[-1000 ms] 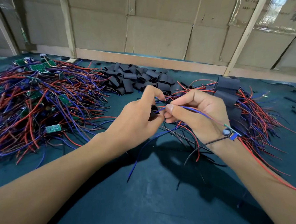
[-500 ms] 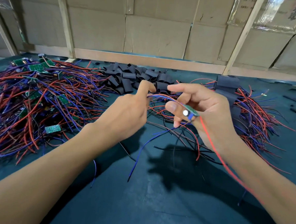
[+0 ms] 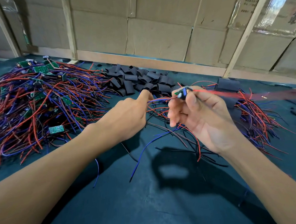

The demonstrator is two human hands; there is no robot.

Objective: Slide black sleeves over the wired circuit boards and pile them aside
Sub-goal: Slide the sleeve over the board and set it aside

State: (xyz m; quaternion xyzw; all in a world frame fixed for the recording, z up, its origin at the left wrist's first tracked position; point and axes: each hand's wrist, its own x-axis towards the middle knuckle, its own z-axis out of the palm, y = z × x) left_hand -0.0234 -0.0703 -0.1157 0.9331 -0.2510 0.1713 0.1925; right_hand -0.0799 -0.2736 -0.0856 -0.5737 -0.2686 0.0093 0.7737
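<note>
Since half a second ago the right hand has lifted the small circuit board higher, from mid-palm height to its fingertips, and the red wire that then hung down along the forearm now streaks out blurred toward the right edge of the frame; the left hand has barely moved.

Largest is the dark teal table surface, filling the lower half of the frame, with a cardboard wall and wooden battens across the top. At centre left sprawls a big heap of unsleeved boards, green boards tangled in red, blue and black leads. At centre right lies a smaller pile of sleeved boards, black-covered, with their wires fanning toward the lower right. Between the two heaps, at upper centre, sits a mound of loose black sleeves.

Left hand, at frame centre, is seen from the back with its fingers curled under and its thumb raised; it pinches the blue and red leads that run across to the board. Whether it also holds a sleeve cannot be told. Right hand, just right of centre, faces palm toward the camera, its fingers curled, thumb and upper fingers pinching the board at the top. That board is held in the air just in front of the sleeve mound, its details blurred.
</note>
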